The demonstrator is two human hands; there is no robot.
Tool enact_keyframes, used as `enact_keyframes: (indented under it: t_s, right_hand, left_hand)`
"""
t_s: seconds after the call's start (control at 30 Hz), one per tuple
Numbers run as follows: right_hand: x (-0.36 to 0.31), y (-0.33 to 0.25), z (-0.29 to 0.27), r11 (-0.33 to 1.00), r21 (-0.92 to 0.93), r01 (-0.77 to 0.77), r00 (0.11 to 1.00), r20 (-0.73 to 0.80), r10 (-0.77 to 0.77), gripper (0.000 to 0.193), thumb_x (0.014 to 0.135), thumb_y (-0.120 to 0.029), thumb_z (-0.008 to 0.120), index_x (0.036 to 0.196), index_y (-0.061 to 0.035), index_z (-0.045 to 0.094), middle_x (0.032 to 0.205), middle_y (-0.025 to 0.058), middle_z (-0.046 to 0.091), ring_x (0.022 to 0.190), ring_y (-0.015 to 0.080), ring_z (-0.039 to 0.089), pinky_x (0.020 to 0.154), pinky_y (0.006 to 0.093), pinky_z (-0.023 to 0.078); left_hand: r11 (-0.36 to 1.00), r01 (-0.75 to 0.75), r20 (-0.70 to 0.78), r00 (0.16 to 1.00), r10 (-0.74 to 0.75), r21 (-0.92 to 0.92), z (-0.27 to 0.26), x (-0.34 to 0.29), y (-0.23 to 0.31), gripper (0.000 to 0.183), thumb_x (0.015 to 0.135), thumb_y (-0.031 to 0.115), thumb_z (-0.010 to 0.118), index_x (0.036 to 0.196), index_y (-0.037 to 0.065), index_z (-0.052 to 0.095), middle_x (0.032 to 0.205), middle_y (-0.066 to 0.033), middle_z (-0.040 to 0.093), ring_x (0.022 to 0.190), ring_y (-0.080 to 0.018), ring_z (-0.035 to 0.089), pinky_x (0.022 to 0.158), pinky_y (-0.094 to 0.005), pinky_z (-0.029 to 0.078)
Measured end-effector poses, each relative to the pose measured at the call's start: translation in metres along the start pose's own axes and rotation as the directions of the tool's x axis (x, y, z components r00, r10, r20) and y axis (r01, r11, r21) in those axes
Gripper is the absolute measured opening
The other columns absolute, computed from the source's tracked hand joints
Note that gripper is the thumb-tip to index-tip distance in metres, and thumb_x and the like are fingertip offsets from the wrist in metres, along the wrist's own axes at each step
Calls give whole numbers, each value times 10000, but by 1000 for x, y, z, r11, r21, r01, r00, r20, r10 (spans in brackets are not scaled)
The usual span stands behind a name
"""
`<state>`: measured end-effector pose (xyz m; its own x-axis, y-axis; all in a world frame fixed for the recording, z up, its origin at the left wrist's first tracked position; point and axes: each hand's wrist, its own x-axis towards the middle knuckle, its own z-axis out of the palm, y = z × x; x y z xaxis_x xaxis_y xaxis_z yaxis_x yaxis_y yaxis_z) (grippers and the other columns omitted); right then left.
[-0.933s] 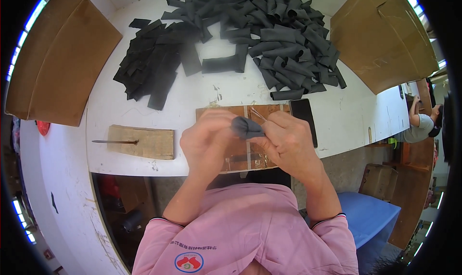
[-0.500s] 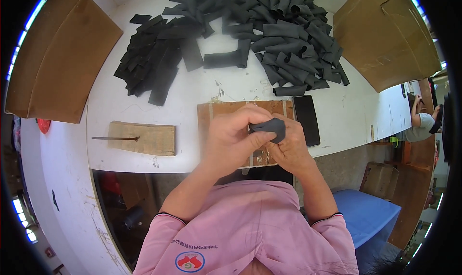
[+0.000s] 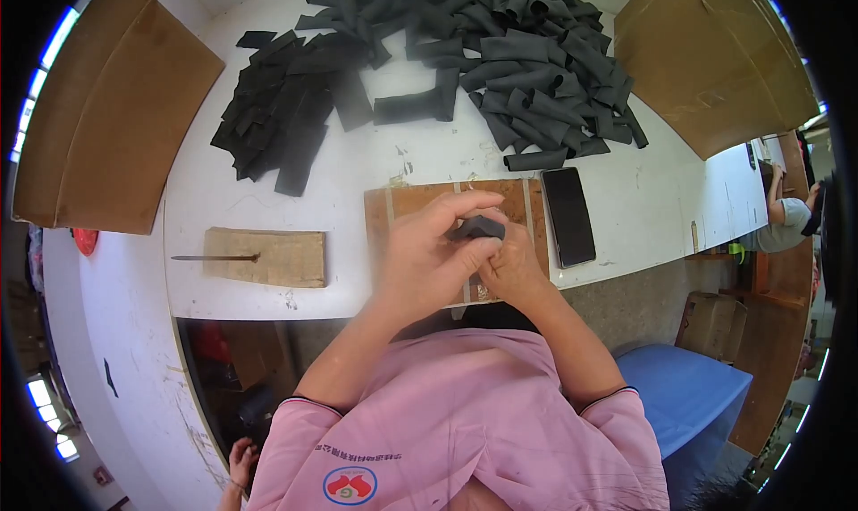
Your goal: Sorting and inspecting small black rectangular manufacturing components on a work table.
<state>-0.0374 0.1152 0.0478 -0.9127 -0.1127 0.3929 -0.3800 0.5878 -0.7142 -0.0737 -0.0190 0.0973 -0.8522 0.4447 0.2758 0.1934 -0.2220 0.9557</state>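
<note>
Both of my hands meet over a brown board (image 3: 380, 212) with pale strips. Between them is a small dark grey fabric piece (image 3: 478, 229), bent or rolled, its lower part hidden by my fingers. My left hand (image 3: 427, 254) grips it with the thumb across the near side and the fingers arched over the top. Closed around its other end, my right hand (image 3: 520, 265) has its fingertips partly covered. Flat dark strips (image 3: 277, 104) lie in a heap at the far left. Rolled dark fabric tubes (image 3: 536, 82) are piled at the far right.
A black phone (image 3: 568, 217) lies right of the board. To the left, a wooden block (image 3: 299, 259) carries a long metal spike (image 3: 214, 258). Cardboard boxes (image 3: 107, 109) flank the white table (image 3: 420, 154). Another person's hand (image 3: 241, 462) shows at lower left; a person (image 3: 782, 221) sits far right.
My hands have shifted slightly left with the fabric piece, and less of it shows between the fingers. Another person's hand has come into view at lower left.
</note>
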Motion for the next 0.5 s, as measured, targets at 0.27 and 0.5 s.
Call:
enact_keyframes:
  t_s: [0.27, 0.5]
  right_hand:
    - [22, -30, -27, 998, -65, -17, 998, 58, 21, 178, 733, -191, 612, 753, -24, 554, 637, 96, 534, 617, 270, 542, 511, 357, 421]
    - [15, -13, -10, 979, -197, 52, 995, 95, -34, 241, 743, -219, 604, 634, -30, 502, 584, 86, 491, 540, 261, 515, 466, 349, 402]
  left_hand:
    - [827, -144, -207, 978, 34, -544, -2, -3, 8, 164, 831, 138, 526, 911, -4, 538, 907, -140, 540, 842, -213, 513, 792, -330, 410]
    - [774, -43, -161, 984, -77, -632, -16, -5, -10, 97, 824, 28, 473, 869, -17, 546, 937, -143, 540, 890, -195, 503, 810, -322, 398]
